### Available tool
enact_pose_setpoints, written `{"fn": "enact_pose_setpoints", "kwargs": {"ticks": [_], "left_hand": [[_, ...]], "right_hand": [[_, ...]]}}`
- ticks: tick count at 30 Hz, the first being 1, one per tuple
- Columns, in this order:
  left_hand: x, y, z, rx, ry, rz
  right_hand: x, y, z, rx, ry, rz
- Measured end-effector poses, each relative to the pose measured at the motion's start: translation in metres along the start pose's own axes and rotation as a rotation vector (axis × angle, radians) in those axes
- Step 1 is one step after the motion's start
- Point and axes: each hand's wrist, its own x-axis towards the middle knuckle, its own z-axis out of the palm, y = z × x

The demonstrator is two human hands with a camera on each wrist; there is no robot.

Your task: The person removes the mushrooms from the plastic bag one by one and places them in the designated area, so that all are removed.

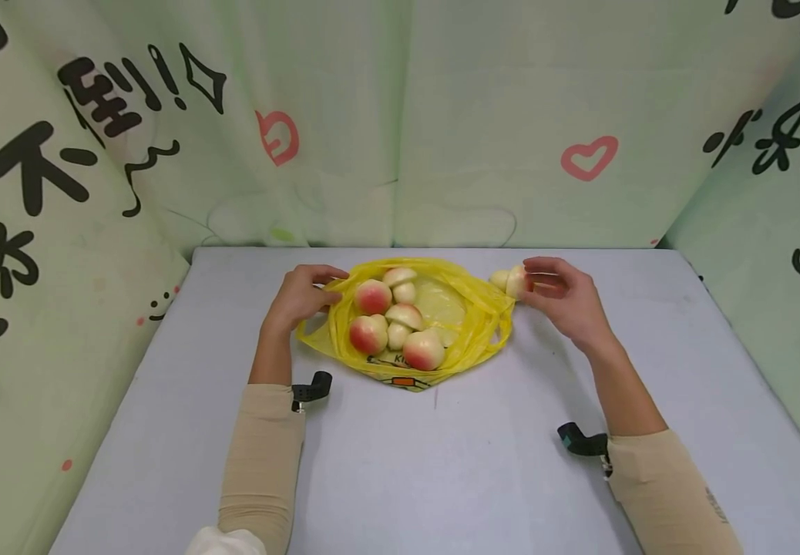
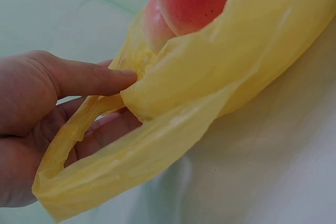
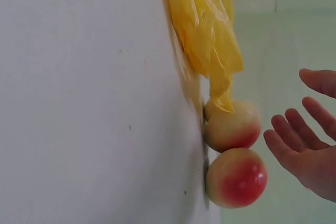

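Observation:
A yellow plastic bag [image 1: 486,327] lies spread on the table, its mouth facing up. Several red-and-cream mushrooms [image 1: 374,297] sit inside it. My left hand [image 1: 300,295] pinches the bag's left edge, with the thumb [image 2: 113,80] on top and the fingers behind the handle loop. Past the bag's right side, more mushrooms [image 3: 237,178] stand on the table beside a loose bag handle [image 3: 220,85]. My right hand [image 3: 310,145] is near these with fingers spread and slightly bent. The right wrist view shows a gap between its fingertips and the mushrooms.
The white table [image 1: 442,478] runs up to a pale green curtain [image 1: 469,116] with printed characters and hearts at the back and sides. Each forearm carries a black wrist mount [image 1: 313,387].

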Motion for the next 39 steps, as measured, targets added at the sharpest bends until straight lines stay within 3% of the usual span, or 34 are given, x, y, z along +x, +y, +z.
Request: {"fn": "enact_pose_setpoints", "kwargs": {"ticks": [11, 24, 39], "left_hand": [[-0.001, 0.001, 0.001, 0.006, 0.002, 0.008], [-0.001, 0.002, 0.000, 0.004, 0.003, 0.001], [0.001, 0.000, 0.001, -0.005, 0.000, -0.003]], "right_hand": [[-0.001, -0.003, 0.015, -0.024, -0.061, 0.017], [-0.003, -0.005, 0.039, -0.005, -0.145, -0.075], [-0.008, -0.016, 0.059, 0.028, -0.249, -0.057]]}}
